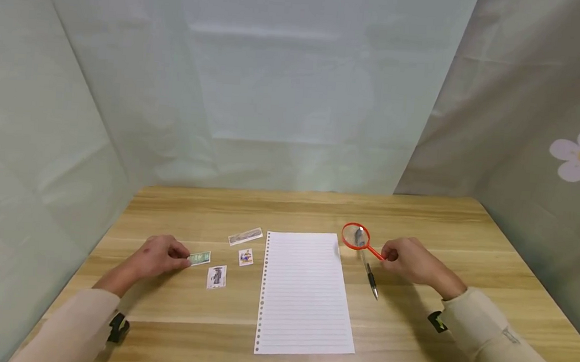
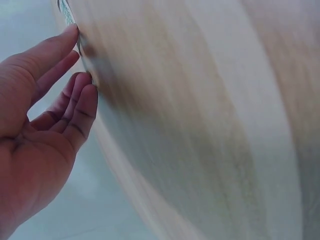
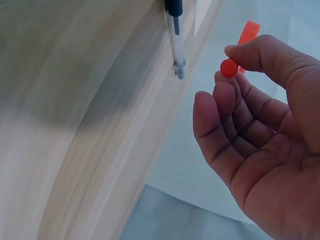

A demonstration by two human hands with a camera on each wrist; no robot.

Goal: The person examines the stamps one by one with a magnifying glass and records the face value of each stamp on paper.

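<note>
Prints on the four small stamps [image 1: 216,277] are too small to read from the head view. The left hand [image 1: 158,257] covers one end of the green stamp [image 1: 199,258], and in the left wrist view only a sliver of that stamp [image 2: 65,10] shows at the top edge, table [image 2: 200,125] smeared with blur. The magnifier [image 1: 361,241] handle's end disappears behind the right hand [image 1: 412,260]; its lens lies out of the right wrist view. The pen [image 3: 175,30] is cut off by the top edge.
</note>
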